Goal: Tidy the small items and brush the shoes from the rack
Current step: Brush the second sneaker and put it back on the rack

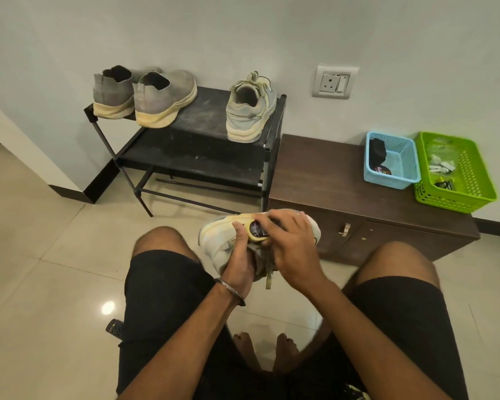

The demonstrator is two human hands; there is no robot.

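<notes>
Two hands meet over one pale sneaker [214,241] held between my knees. My left hand [240,255], steel bangle [231,290] at the wrist, grips the sneaker from below with the thumb curled over its side; my right hand [289,241] curls its fingers round a brush [257,232] pressed to the upper. The brush shows a dark label — its print is too blurred to read. The sneaker is cream and grey, laces dangling, its toe hidden under my right hand. Its mate [250,108] and a grey pair [145,95] stand on the rack [202,111]. On the cabinet [324,174], a blue basket [393,171] holds a tin with unreadable lettering, touching a green basket [468,180] of indistinct small items. A remote [114,327] lies half hidden by my left thigh.
</notes>
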